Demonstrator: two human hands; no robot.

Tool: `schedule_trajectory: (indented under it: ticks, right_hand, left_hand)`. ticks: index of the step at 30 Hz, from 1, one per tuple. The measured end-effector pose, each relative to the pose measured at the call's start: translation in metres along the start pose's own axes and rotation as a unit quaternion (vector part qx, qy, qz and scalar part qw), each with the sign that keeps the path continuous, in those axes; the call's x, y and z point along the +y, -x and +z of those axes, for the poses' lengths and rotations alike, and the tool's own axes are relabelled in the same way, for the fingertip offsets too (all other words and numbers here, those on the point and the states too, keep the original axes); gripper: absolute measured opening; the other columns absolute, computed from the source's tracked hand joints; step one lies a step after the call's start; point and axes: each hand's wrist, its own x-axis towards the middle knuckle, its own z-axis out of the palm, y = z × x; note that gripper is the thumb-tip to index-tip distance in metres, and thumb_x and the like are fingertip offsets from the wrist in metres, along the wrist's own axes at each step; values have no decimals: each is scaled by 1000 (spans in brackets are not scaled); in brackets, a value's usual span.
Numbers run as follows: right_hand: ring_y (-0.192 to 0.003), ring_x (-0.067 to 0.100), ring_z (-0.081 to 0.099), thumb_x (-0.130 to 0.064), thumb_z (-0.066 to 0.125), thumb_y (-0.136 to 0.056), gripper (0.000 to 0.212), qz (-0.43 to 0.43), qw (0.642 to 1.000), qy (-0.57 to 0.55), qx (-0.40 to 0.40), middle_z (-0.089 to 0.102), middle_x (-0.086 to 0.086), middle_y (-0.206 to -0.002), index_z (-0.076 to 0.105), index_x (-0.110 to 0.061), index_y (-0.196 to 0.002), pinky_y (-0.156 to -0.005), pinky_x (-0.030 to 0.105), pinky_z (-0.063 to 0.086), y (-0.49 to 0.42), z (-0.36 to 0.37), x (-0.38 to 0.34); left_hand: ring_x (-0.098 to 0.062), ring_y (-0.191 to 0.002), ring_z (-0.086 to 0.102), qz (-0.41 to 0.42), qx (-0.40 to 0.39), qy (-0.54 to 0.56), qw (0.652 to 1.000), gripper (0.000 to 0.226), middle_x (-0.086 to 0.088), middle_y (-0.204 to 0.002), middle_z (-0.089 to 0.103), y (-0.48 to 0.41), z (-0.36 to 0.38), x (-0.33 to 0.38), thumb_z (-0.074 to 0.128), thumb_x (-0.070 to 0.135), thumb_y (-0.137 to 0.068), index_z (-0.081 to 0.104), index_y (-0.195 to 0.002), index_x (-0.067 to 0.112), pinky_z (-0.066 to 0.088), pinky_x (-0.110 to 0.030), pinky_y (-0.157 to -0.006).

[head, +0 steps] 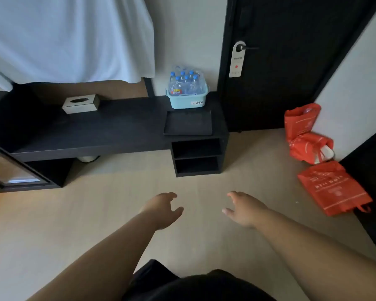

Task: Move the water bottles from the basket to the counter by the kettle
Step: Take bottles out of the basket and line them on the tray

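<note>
A light blue basket (187,101) stands at the right end of a long black counter (109,129), against the wall. Several clear water bottles (186,83) with blue caps stand upright in it. In front of the basket lies a flat black tray (188,123). No kettle shows in this view. My left hand (164,208) and my right hand (244,208) are stretched out over the floor, well short of the counter, fingers spread, holding nothing.
A silver tissue box (81,103) sits on the counter's left part. White cloth (63,38) hangs above it. A black door (291,61) with a hanger tag is right of the basket. Red bags (332,187) lie on the floor at right. Open shelves (197,157) sit under the counter's right end.
</note>
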Motion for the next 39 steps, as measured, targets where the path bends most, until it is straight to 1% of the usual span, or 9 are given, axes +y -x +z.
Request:
schedule_trajectory:
  ticks: [3,6,11,15,22,26,29,31,39]
  right_hand:
    - [-122,25,59,-67,50,-95,74,11,1000,-5,6,55,3,-142,35,-25,-154,-96,41,51,-7,-4,2]
    - [-123,25,58,-70,48,-92,77,18,1000,-7,-8,55,2,-143,35,-25,-154,-96,41,51,-16,-6,0]
    - [-123,24,59,-73,48,-91,80,18,999,1,-30,58,1,-142,36,-26,-154,-94,38,50,-38,-11,-5]
    - [-124,23,59,-72,49,-91,78,19,999,-1,-41,57,0,-143,37,-27,-154,-93,37,49,-63,-16,-12]
    - [-127,23,57,-67,51,-95,74,20,998,-16,-54,56,3,-145,37,-24,-154,-99,38,49,-123,-41,-41]
    - [-125,25,58,-66,51,-96,74,15,998,-13,-62,56,4,-145,36,-23,-155,-98,40,50,-161,-57,-66]
    - [-128,25,56,-64,51,-97,75,19,997,-17,-70,54,5,-147,34,-22,-157,-100,39,49,-185,-70,-84]
    - [-130,25,55,-64,51,-98,75,22,997,-24,-72,53,5,-149,33,-22,-157,-101,40,49,-200,-77,-95]
    - [-131,25,54,-62,51,-97,74,51,995,-21,-78,52,5,-150,34,-22,-157,-102,39,49,-246,-99,-123]
  left_hand:
    - [-15,-122,61,-1,-7,-7,1000,70,15,-140,60,-9,-5,-4,52,71,-84,49,-146,38,51,-31,-97]
    - [-15,-123,60,-8,-22,-17,1000,70,13,-140,60,-20,-12,-8,52,71,-84,49,-146,38,50,-32,-99]
    - [-16,-125,60,-29,-21,-7,999,70,11,-141,60,-44,-19,-21,53,69,-86,49,-147,35,50,-32,-100]
    - [-16,-126,60,-33,-25,-4,999,69,11,-141,60,-73,-27,-33,53,68,-88,49,-148,34,50,-33,-101]
    - [-18,-125,60,-26,-43,-8,999,71,11,-142,59,-132,-54,-51,52,70,-87,48,-148,34,51,-34,-100]
    - [-19,-127,58,-18,-85,-23,996,72,9,-144,58,-167,-71,-67,51,70,-88,46,-150,34,49,-36,-104]
    - [-21,-131,56,-10,-141,-34,989,74,6,-146,57,-190,-84,-80,51,71,-89,43,-152,33,46,-38,-108]
    - [-22,-133,55,3,-159,-48,986,76,5,-148,56,-204,-90,-89,50,71,-89,42,-153,32,45,-39,-110]
    - [-23,-131,56,25,-146,-25,989,77,5,-147,56,-267,-117,-109,49,73,-87,44,-152,32,48,-40,-108]
